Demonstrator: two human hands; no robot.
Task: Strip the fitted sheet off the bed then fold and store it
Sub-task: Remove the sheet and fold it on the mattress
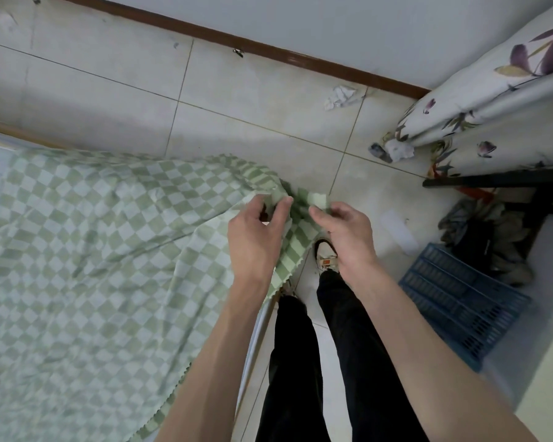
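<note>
Both hands pinch one corner of the green checked sheet (pixel 87 237): left hand (pixel 256 234) gripping the bunched edge, right hand (pixel 345 234) just beside it, fingers curled round the fabric.

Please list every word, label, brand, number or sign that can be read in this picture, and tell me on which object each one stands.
No text can be read here.
Black bag on the floor: one faint pale mark, too small and blurred to read.
White and orange sneaker: an orange patch, no legible letters.
Green and white checked sheet, held by the left hand and right hand: pattern only, no writing.
</note>
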